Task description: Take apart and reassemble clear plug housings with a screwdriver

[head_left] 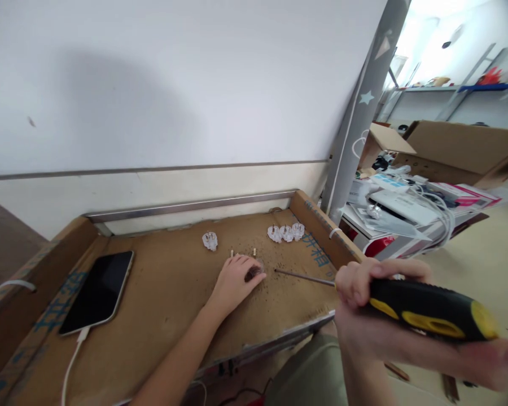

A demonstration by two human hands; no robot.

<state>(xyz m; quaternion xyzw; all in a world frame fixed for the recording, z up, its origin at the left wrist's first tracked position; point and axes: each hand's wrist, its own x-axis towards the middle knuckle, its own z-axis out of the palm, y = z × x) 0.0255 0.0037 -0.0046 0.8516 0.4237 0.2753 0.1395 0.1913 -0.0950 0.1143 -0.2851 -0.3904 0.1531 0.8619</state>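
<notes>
My left hand (233, 282) is closed over a clear plastic plug (261, 267) on the cardboard-lined tray (173, 293). Most of that plug is hidden under the fingers; its brass pins (254, 252) stick out on the far side. My right hand (364, 321), partly blurred, grips a screwdriver (419, 307) with a black and yellow handle. The metal shaft points left, its tip a little to the right of the plug and apart from it. Another clear plug (210, 241) lies farther back. Three more clear plugs (286, 233) sit in a row at the back right.
A phone (99, 290) with a white charging cable (70, 361) lies on the left. Raised cardboard sides (322, 225) edge the tray. A grey post (351, 135) stands beyond its right corner. Farther right are piled boxes and cables (415, 208) and an open carton (461, 149).
</notes>
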